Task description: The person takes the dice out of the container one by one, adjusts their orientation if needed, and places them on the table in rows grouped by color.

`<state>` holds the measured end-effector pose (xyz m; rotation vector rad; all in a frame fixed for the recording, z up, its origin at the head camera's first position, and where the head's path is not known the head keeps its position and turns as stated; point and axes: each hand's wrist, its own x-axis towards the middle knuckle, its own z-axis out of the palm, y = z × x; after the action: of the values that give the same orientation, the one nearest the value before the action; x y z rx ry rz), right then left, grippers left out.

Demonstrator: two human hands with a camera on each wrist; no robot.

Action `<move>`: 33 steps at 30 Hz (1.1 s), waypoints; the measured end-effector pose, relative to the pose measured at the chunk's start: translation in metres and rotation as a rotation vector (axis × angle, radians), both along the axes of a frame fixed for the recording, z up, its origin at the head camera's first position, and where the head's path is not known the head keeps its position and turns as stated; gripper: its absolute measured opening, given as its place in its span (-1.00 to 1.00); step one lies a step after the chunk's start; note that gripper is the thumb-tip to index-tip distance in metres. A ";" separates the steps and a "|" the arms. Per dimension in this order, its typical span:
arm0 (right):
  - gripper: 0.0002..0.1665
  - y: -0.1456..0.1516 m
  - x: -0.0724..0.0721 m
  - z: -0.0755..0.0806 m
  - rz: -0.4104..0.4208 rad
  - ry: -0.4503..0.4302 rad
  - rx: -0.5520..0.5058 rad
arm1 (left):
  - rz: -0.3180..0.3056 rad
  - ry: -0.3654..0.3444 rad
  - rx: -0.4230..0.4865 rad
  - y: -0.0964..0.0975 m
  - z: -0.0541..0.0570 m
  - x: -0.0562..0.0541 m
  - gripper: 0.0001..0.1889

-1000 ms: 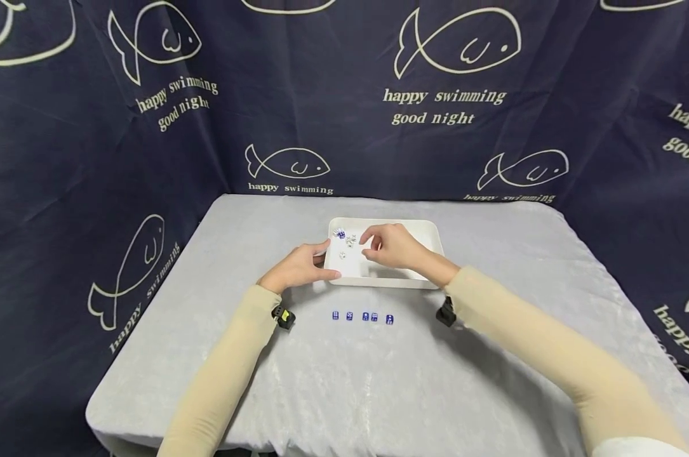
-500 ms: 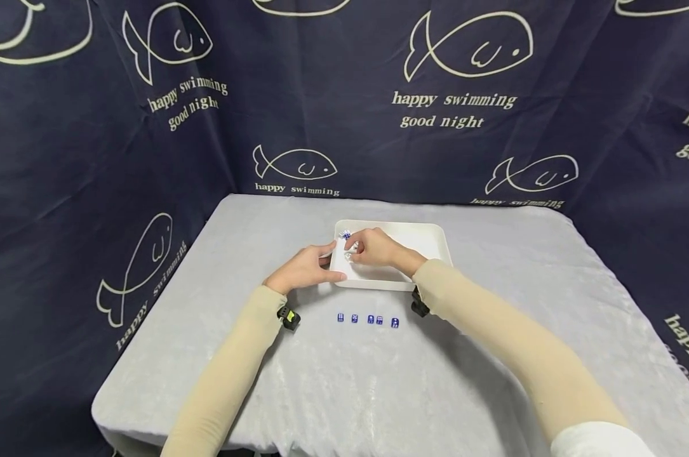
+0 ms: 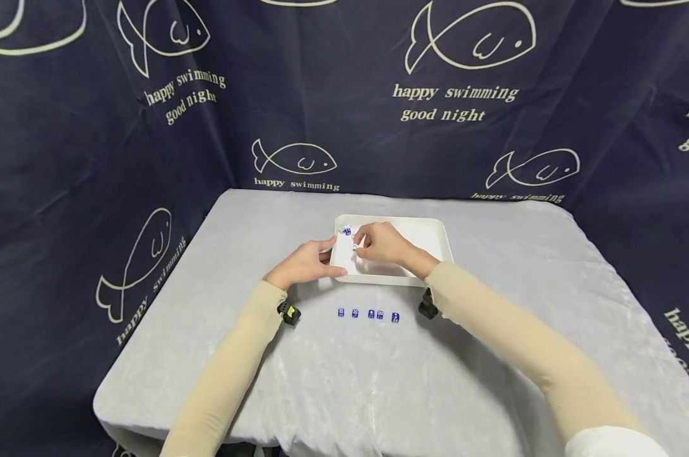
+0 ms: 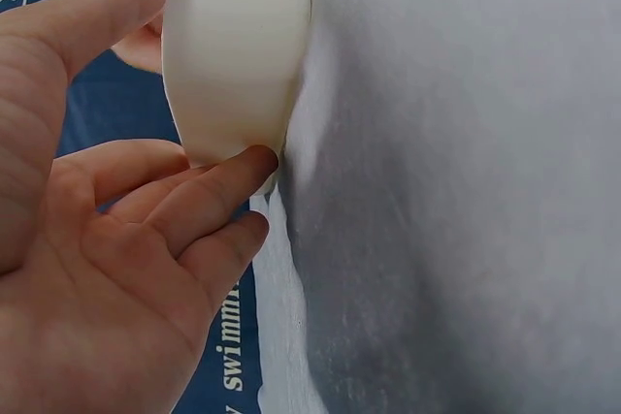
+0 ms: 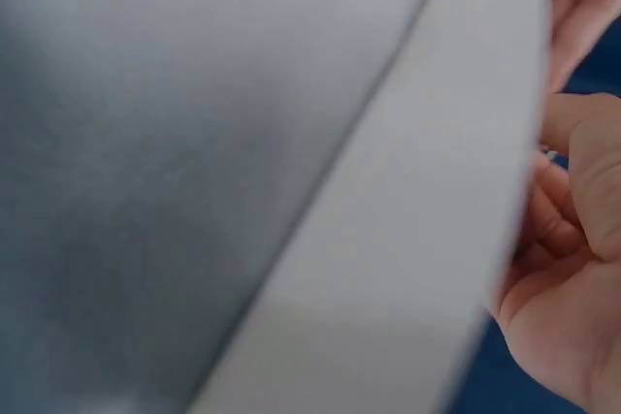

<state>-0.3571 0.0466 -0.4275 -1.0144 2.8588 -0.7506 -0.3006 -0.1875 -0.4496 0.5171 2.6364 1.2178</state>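
Note:
A white rectangular tray (image 3: pixel 401 280) lies on the table. My left hand (image 3: pixel 304 263) grips its left end; in the left wrist view the fingertips (image 4: pixel 254 164) press against the tray's outer wall, the thumb up by the rim. My right hand (image 3: pixel 383 244) is over the tray's left half, thumb and forefinger pinching a small whitish die (image 3: pixel 355 246). The fingers partly cover that die, and it is barely visible in the right wrist view. A blue die (image 3: pixel 347 230) with pale dice beside it sits in the tray's back left corner.
Several blue dice, one of them a blue die (image 3: pixel 341 312) at the left end, stand in a loose row on the grey table cloth (image 3: pixel 344 381) in front of the tray. A dark blue curtain (image 3: pixel 367 152) with fish prints hangs behind the table.
My right hand reached left among the pale dice, closed thumb and forefinger on one, and drew back slightly to the right. The left hand keeps its grip on the tray.

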 end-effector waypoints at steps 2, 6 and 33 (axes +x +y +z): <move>-0.82 0.005 0.011 0.011 -0.002 0.020 -0.027 | -0.003 0.007 -0.007 -0.001 0.001 -0.001 0.01; -0.84 0.012 0.034 0.030 0.001 0.048 -0.061 | -0.004 0.016 -0.008 -0.003 0.002 -0.002 0.02; -0.90 -0.011 0.143 -0.011 0.279 -0.026 0.015 | -0.023 0.011 0.038 -0.001 -0.001 -0.003 0.04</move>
<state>-0.2141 0.0361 -0.4383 -1.3508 2.6171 -0.7100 -0.3037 -0.1884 -0.4506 0.5608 2.6132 1.2638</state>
